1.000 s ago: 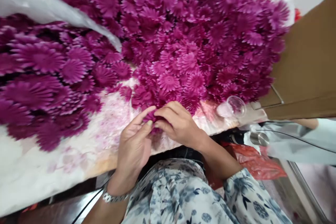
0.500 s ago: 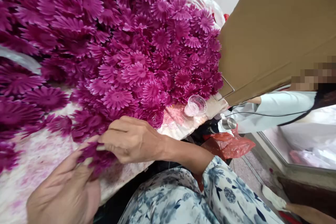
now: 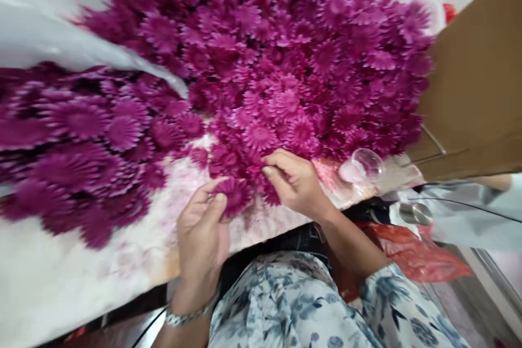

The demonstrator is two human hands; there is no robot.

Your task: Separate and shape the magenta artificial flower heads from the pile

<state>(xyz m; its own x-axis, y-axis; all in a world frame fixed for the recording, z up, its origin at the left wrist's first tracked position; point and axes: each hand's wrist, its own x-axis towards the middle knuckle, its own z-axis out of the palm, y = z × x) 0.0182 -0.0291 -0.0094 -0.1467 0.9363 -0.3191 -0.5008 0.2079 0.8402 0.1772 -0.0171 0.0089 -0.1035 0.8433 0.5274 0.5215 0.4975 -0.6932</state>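
My left hand (image 3: 206, 223) is closed, thumb and fingers pinching a purple artificial flower (image 3: 233, 196) just above the table's front part. To the right of it, my right hand (image 3: 296, 182) is closed in a pinch on another purple flower head (image 3: 269, 190), at the near edge of the heap; the exact grip is blurred. The two hands are apart. Behind them rises a big heap of magenta artificial flowers (image 3: 281, 103). A second pile of darker purple flowers (image 3: 77, 119) lies on the left, its petals pale at the tips.
A clear plastic cup (image 3: 367, 166) lies near the right front of the stained white table (image 3: 122, 266). A cardboard box (image 3: 481, 76) stands at the right. White plastic sheeting (image 3: 81, 32) stretches between the piles. A red plastic bag (image 3: 420, 255) hangs below the table edge.
My view has turned left, bringing the left pile into sight. My hands, earlier together at one flower, have separated; the right is now at the heap's near edge, the left keeps a flower.
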